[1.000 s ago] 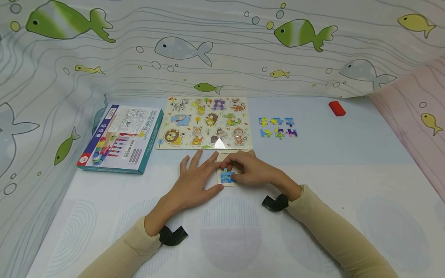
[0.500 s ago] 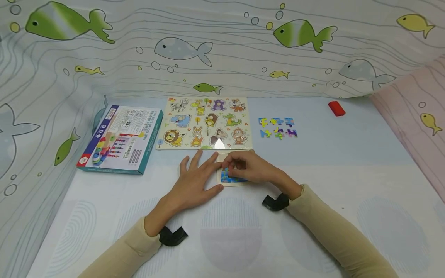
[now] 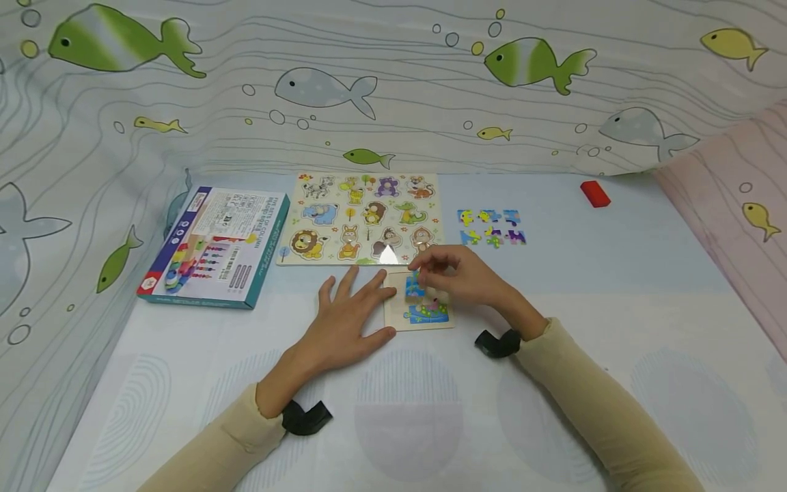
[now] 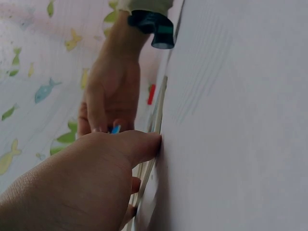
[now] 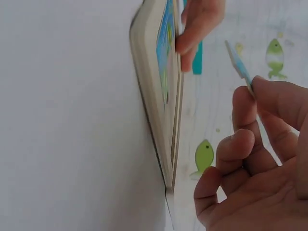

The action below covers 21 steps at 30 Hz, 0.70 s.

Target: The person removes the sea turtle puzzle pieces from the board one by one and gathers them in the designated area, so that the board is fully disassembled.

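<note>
My right hand (image 3: 466, 277) pinches a blue jigsaw piece (image 3: 415, 290) between thumb and index finger, raised over a small wooden puzzle tray (image 3: 424, 328). From the side in the right wrist view, the jigsaw piece (image 5: 239, 63) looks thin and stands apart from the tray (image 5: 144, 53). Blue and green fitted pieces (image 3: 432, 314) lie along the tray's near right part; its near left corner is bare wood. My left hand (image 3: 344, 322) lies with fingers spread, thumb and index tips at the tray's left edge. Fingers hide the tray's far right corner.
A board with animal pictures (image 3: 363, 236) lies just behind the tray. Several loose jigsaw pieces (image 3: 492, 227) sit in two rows to its right. A flat toy box (image 3: 212, 249) is at the left, and a red block (image 3: 595, 194) at the back right.
The right hand has lifted the blue piece from the tray's near left corner and moved it up and to the right. The left hand has stayed in place.
</note>
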Available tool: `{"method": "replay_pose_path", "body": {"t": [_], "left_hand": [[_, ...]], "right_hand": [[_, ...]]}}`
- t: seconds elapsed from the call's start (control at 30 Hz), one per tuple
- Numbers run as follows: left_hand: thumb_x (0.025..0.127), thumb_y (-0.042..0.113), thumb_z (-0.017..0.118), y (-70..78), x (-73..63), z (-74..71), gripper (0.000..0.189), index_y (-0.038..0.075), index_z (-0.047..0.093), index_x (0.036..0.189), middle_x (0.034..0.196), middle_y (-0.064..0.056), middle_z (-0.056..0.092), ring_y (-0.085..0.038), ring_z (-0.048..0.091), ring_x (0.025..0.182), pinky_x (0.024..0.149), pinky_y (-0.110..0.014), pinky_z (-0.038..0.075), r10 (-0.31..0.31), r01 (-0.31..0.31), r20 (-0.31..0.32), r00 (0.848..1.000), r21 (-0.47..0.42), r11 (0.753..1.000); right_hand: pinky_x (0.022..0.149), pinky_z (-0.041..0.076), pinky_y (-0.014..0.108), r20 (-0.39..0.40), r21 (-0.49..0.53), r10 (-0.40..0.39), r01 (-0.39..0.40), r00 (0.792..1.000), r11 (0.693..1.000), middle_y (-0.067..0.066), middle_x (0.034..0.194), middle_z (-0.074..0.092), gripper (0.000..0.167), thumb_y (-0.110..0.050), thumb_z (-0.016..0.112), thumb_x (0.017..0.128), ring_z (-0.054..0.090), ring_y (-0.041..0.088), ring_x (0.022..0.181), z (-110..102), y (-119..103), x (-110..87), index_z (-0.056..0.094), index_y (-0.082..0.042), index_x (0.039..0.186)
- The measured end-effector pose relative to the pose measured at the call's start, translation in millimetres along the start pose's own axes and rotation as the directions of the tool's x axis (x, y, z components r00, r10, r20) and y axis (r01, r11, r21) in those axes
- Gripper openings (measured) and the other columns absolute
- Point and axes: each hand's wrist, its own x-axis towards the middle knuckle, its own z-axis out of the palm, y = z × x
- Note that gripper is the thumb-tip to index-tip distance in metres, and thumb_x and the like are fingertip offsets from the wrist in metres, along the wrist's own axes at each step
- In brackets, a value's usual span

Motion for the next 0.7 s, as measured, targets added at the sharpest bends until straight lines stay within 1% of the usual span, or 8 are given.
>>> {"method": "replay_pose_path", "body": {"t": [0.17, 0.3, 0.53, 0.63, 0.7], "left_hand": [[0.093, 0.053, 0.063, 1.4, 0.1, -0.9, 0.064, 0.026, 0.05, 0.15, 0.169, 0.0, 0.029, -0.043, 0.009, 0.158, 0.117, -0.07, 0.003, -0.007, 0.007, 0.003, 1.0, -0.004, 1.0], [0.093, 0.053, 0.063, 1.9, 0.3, -0.9, 0.065, 0.026, 0.05, 0.15, 0.169, -0.001, 0.029, -0.043, 0.01, 0.158, 0.117, -0.07, 0.002, -0.01, 0.01, 0.004, 1.0, -0.002, 1.0], [0.093, 0.052, 0.064, 2.3, 0.4, -0.4, 0.065, 0.026, 0.05, 0.15, 0.169, -0.001, 0.029, -0.042, 0.009, 0.158, 0.117, -0.07, 0.001, -0.013, 0.013, 0.01, 1.0, -0.012, 1.0], [0.093, 0.052, 0.064, 2.2, 0.4, -0.2, 0.065, 0.026, 0.05, 0.15, 0.169, 0.0, 0.029, -0.042, 0.008, 0.158, 0.117, -0.069, 0.001, -0.015, 0.015, 0.01, 1.0, -0.011, 1.0], [0.093, 0.052, 0.064, 2.3, 0.3, -0.3, 0.065, 0.027, 0.05, 0.15, 0.169, 0.0, 0.029, -0.042, 0.008, 0.158, 0.118, -0.069, 0.002, -0.015, 0.015, 0.009, 1.0, -0.009, 1.0]], "right_hand": [[0.073, 0.046, 0.026, -0.072, -0.067, -0.005, 0.0, 0.997, 0.998, 0.004, 0.091, 0.07, 0.018, -0.011, 0.07, 0.095, 0.056, 0.021, 0.081, -12, 0, -1.6, 0.075, -0.009, 0.113], [0.073, 0.046, 0.027, -0.111, -0.121, -0.002, -0.012, 0.994, 0.993, 0.005, 0.091, 0.07, 0.019, -0.011, 0.07, 0.095, 0.056, 0.021, 0.081, -22, 2, -3.2, 0.075, -0.01, 0.114], [0.072, 0.044, 0.029, -0.175, -0.226, 0.035, -0.075, 0.984, 0.971, 0.006, 0.092, 0.07, 0.018, -0.009, 0.068, 0.096, 0.054, 0.022, 0.082, -47, 11, -8.6, 0.075, -0.008, 0.112], [0.072, 0.043, 0.027, -0.186, -0.273, 0.075, -0.125, 0.98, 0.954, 0.006, 0.092, 0.069, 0.018, -0.01, 0.068, 0.096, 0.053, 0.022, 0.083, -59, 18, -11.3, 0.075, -0.008, 0.113], [0.072, 0.042, 0.025, -0.192, -0.283, 0.107, -0.16, 0.976, 0.946, 0.007, 0.093, 0.07, 0.018, -0.01, 0.067, 0.096, 0.054, 0.021, 0.084, -66, 23, -12.6, 0.075, -0.007, 0.112]]}}
